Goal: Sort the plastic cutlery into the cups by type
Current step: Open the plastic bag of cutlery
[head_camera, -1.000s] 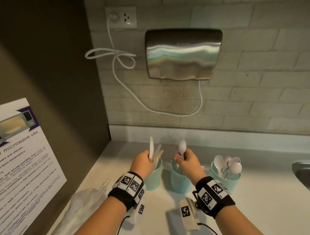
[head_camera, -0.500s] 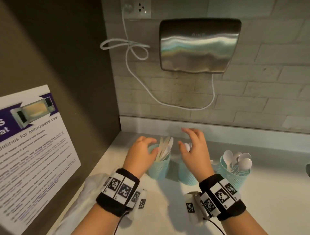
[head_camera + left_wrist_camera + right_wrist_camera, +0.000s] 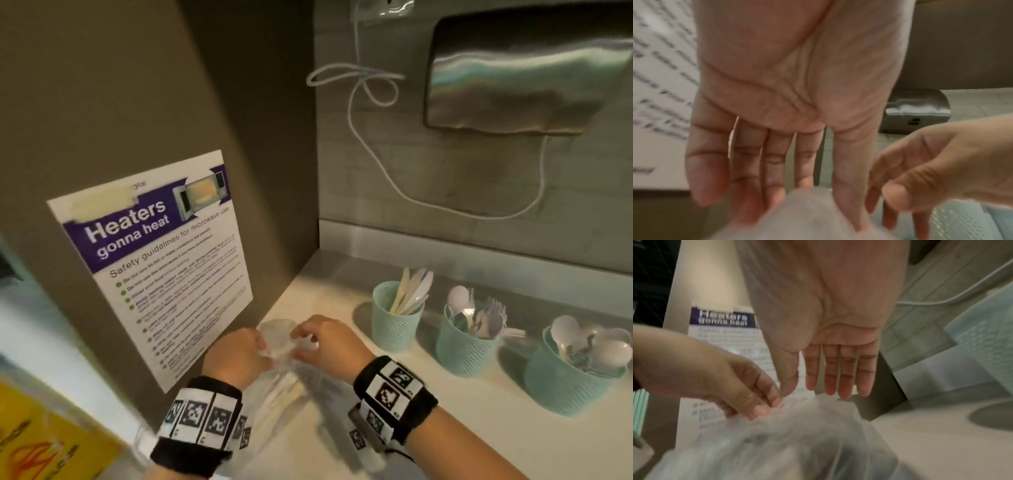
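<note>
A clear plastic bag (image 3: 283, 394) holding pale cutlery lies at the counter's left end. My left hand (image 3: 259, 343) pinches the bag's (image 3: 797, 443) top edge, as the right wrist view shows. My right hand (image 3: 303, 337) is at the same edge with straight fingers (image 3: 846, 382), their tips just above the plastic. Three teal mesh cups stand to the right. The left cup (image 3: 394, 330) holds knives (image 3: 415, 291). The middle cup (image 3: 466, 353) holds forks (image 3: 490, 313) and a spoon (image 3: 459, 298). The right cup (image 3: 561, 390) holds spoons (image 3: 565, 330).
A dark side panel with a microwave safety poster (image 3: 164, 267) stands close on the left of my hands. A steel hand dryer (image 3: 524, 68) and its looped white cable (image 3: 373, 137) hang on the tiled back wall. Bare counter (image 3: 445, 428) lies in front of the cups.
One second ago my left hand held knives and my right a spoon over the cups. Both hands let go, moved left and down to the bag, and my view turned left.
</note>
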A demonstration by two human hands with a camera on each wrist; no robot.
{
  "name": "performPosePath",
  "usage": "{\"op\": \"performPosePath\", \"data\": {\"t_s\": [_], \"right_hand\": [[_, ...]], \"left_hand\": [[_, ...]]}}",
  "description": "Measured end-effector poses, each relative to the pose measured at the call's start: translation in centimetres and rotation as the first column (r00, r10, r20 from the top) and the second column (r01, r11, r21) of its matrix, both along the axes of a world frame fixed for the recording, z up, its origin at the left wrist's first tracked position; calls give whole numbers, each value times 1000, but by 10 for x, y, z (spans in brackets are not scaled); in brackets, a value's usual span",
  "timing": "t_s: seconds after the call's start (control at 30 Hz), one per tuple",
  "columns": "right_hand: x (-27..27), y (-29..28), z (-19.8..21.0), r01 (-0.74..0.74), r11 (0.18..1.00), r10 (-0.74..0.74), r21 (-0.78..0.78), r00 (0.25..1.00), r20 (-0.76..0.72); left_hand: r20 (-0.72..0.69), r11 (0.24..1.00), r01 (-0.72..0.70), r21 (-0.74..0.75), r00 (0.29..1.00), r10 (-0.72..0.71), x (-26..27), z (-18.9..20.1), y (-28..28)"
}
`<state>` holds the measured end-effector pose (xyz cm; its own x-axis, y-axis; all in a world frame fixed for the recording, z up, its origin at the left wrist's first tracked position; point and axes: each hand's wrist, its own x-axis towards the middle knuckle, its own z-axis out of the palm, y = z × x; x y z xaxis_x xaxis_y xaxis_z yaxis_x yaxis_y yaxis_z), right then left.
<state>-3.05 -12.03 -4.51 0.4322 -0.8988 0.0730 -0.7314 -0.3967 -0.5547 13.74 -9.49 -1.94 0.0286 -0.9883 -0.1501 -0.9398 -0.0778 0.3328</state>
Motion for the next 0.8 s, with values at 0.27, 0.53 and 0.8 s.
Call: {"op": "performPosePath", "data": {"t_s": [0.27,0.53,0.8], "right_hand": [[19,1,-19,54,999,-53,8,995,-82],[-42,27,34,239,968,-219,-74,952,212],[-138,97,42,471,881,-454,-54,872,184]], "left_hand": [[-303,997,38,-62,951,-55,8,-19,5],[-498,903,178,-390,784,-370,-36,23,10],[-550,806,451,-384,589,-591,-128,21,12]]}}
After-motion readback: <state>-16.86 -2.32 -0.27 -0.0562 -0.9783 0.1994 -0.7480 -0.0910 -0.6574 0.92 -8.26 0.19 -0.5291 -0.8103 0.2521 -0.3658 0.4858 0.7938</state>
